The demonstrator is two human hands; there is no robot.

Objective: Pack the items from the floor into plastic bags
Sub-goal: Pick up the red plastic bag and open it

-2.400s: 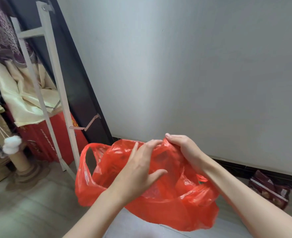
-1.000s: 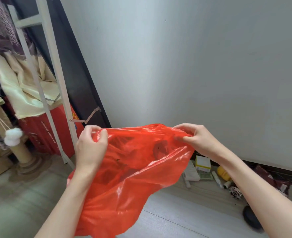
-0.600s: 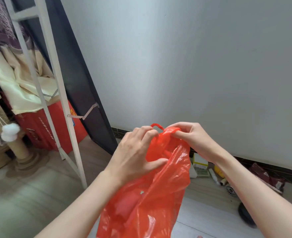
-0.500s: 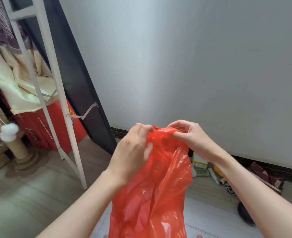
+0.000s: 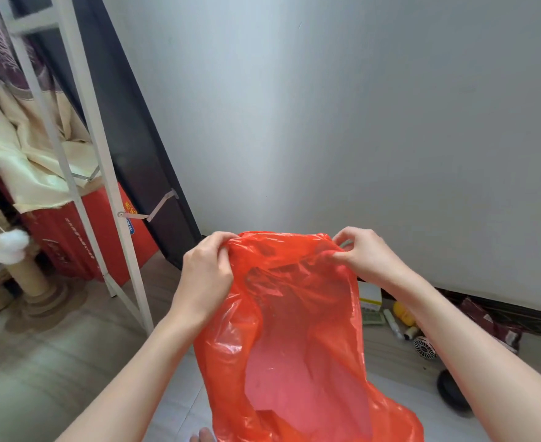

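Plastic, thin, glossy and crinkled: the red bag [image 5: 298, 330] hangs in front of me; my left hand [image 5: 207, 275] and right hand [image 5: 366, 258] each pinch its rim. Behind it, small floor items [image 5: 396, 317] sit partly hidden; details unclear.

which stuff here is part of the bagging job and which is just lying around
Part of the job:
red plastic bag, gripped at its top by left hand and right hand
floor items by the wall: yellow-and-white box, yellow object, small round fan, black round object, dark red packet

Just lying about:
white ladder
red box
cat scratching post
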